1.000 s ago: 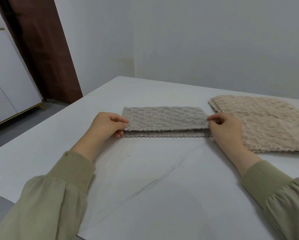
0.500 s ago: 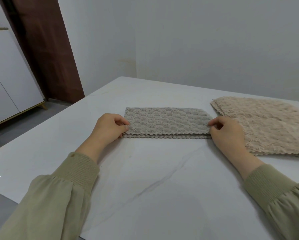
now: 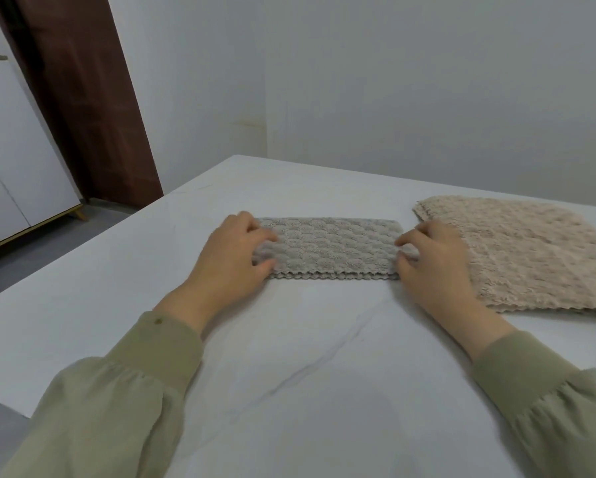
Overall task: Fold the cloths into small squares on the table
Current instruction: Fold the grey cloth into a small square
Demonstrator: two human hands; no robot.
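A grey textured cloth [image 3: 331,248] lies on the white marble table [image 3: 289,367], folded in half into a long strip with its scalloped edges toward me. My left hand [image 3: 231,263] grips its left end, fingers on top and thumb at the near edge. My right hand [image 3: 434,263] grips the right end the same way. A beige cloth [image 3: 531,257] lies flat and unfolded to the right, close beside my right hand.
The table's left edge [image 3: 82,263] runs diagonally, with the floor beyond it. A white cabinet [image 3: 13,167] and a brown door panel [image 3: 89,98] stand at the left. A pale wall [image 3: 393,98] rises behind the table.
The top layer of the grey cloth came down until the edges met. Both hands then moved from the near corners onto the cloth's ends.
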